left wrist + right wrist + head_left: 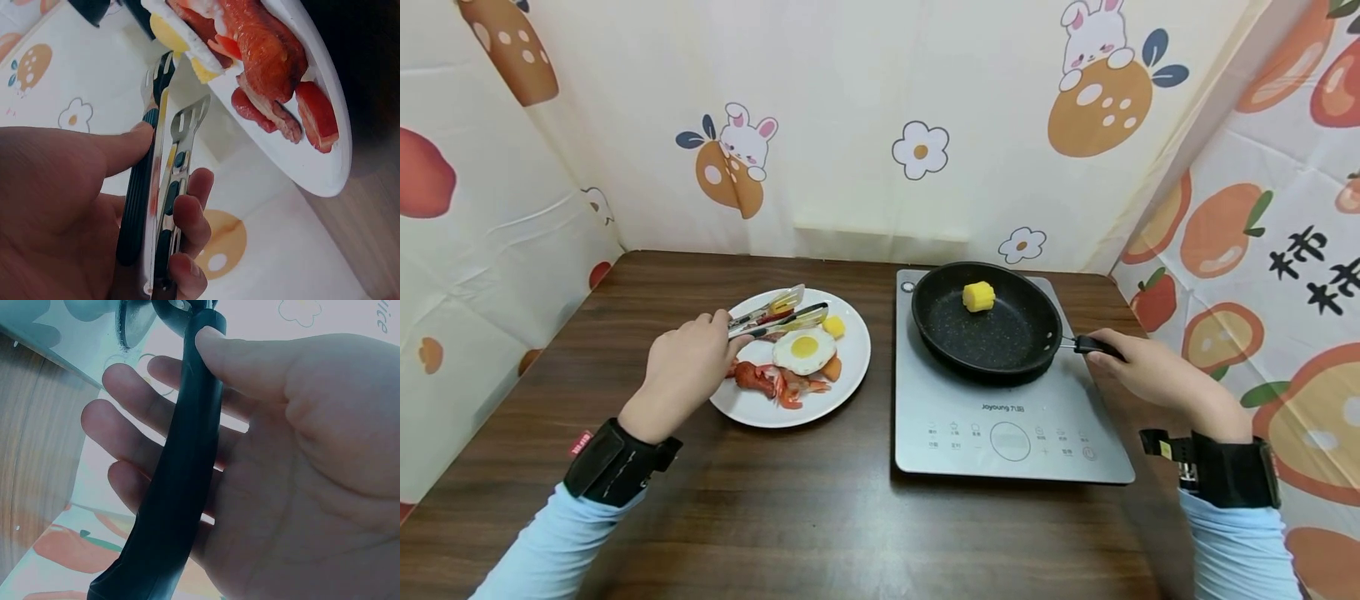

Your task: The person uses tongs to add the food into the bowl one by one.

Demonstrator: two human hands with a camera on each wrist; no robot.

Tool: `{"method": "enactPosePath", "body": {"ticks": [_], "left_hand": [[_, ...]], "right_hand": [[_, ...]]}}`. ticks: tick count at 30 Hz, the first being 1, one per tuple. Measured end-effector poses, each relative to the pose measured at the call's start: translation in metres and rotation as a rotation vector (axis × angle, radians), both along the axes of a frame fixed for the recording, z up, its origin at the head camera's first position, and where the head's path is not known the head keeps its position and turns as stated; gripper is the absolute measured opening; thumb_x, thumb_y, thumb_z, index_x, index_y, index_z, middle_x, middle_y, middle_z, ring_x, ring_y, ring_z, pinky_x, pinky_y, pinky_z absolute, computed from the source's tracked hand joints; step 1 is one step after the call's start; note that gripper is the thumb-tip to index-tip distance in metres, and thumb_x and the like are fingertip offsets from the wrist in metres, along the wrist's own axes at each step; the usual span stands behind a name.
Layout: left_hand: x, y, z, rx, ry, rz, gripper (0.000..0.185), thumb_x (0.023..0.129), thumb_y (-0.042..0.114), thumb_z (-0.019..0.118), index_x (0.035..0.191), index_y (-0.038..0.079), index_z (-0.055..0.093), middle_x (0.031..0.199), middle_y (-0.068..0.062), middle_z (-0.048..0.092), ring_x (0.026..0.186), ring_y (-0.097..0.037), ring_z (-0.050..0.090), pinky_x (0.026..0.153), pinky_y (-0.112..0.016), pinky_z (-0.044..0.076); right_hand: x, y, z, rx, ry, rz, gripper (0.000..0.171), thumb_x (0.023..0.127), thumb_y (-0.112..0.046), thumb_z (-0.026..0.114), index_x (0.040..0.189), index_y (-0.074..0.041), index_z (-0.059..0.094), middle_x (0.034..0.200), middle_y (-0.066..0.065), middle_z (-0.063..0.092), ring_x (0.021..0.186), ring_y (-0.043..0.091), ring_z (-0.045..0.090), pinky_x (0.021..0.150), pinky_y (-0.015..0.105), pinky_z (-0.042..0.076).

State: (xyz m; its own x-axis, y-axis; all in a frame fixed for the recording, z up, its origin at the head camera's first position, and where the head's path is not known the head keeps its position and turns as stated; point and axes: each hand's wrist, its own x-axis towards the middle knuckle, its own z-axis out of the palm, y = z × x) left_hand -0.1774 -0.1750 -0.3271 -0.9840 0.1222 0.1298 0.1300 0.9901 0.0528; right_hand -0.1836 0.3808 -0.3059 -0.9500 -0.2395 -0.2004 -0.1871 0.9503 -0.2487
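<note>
At the left of my head view a fruit-printed cloth hangs beside the brown table. From the near left a blue sleeve and black wristband lead to the left hand, which holds the tongs: on my left wrist feed I see the thumb along one arm and the fingers curled round the other, the tips apart. Those tips point right, above the far part of the white plate; I can't tell whether they touch any food. On the plate I have a fried egg in the middle, a sausage at the near left and a yellow chunk at the far right. Well apart, to the right, stands the silver cooker, with the black pan over its far part; I can't tell if the pan sits flat. A yellow corn piece lies inside, far of centre. At the right, the right hand grips the pan's handle, thumb on top, fingers loosely bent beneath.
</note>
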Motion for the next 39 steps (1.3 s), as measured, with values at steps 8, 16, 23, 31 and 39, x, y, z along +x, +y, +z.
{"method": "enactPosePath", "body": {"ticks": [8, 16, 23, 31, 39], "left_hand": [[0.001, 0.002, -0.006, 0.013, 0.081, -0.011, 0.041, 0.102, 0.033, 0.062, 0.099, -0.008, 0.057, 0.079, -0.022, 0.062, 0.06, -0.033, 0.06, 0.044, -0.039, 0.04], [0.002, 0.004, -0.011, 0.026, 0.097, -0.02, 0.04, 0.101, 0.032, 0.063, 0.097, -0.008, 0.057, 0.076, -0.021, 0.061, 0.058, -0.032, 0.061, 0.042, -0.038, 0.038], [0.001, 0.007, -0.015, 0.03, 0.142, -0.031, 0.038, 0.101, 0.03, 0.063, 0.085, -0.003, 0.053, 0.065, -0.015, 0.055, 0.051, -0.031, 0.056, 0.04, -0.039, 0.035], [0.0, 0.008, -0.022, 0.024, 0.18, -0.034, 0.035, 0.099, 0.027, 0.066, 0.084, -0.002, 0.053, 0.065, -0.015, 0.055, 0.052, -0.032, 0.057, 0.04, -0.04, 0.036], [-0.002, 0.008, -0.026, 0.023, 0.195, -0.045, 0.034, 0.099, 0.027, 0.066, 0.085, -0.002, 0.053, 0.064, -0.013, 0.053, 0.051, -0.027, 0.053, 0.039, -0.036, 0.033]], "right_hand": [[0.001, 0.0, -0.001, -0.001, 0.002, -0.009, 0.043, 0.106, -0.026, 0.054, 0.136, 0.004, 0.052, 0.109, 0.022, 0.069, 0.087, 0.029, 0.061, 0.085, 0.06, 0.053], [0.0, 0.0, -0.001, 0.002, 0.017, -0.003, 0.041, 0.106, -0.024, 0.053, 0.136, 0.004, 0.052, 0.107, 0.02, 0.069, 0.086, 0.028, 0.06, 0.081, 0.056, 0.053], [-0.001, 0.0, -0.002, 0.008, 0.005, -0.012, 0.04, 0.106, -0.027, 0.054, 0.133, 0.002, 0.054, 0.107, 0.019, 0.069, 0.087, 0.029, 0.061, 0.08, 0.056, 0.053], [-0.003, -0.001, -0.004, 0.008, 0.007, -0.015, 0.04, 0.105, -0.025, 0.056, 0.134, 0.003, 0.053, 0.105, 0.019, 0.069, 0.086, 0.029, 0.06, 0.082, 0.058, 0.053], [-0.002, 0.0, -0.004, 0.0, 0.016, -0.019, 0.039, 0.106, -0.026, 0.055, 0.133, 0.001, 0.054, 0.107, 0.019, 0.07, 0.087, 0.029, 0.062, 0.082, 0.057, 0.053]]}}
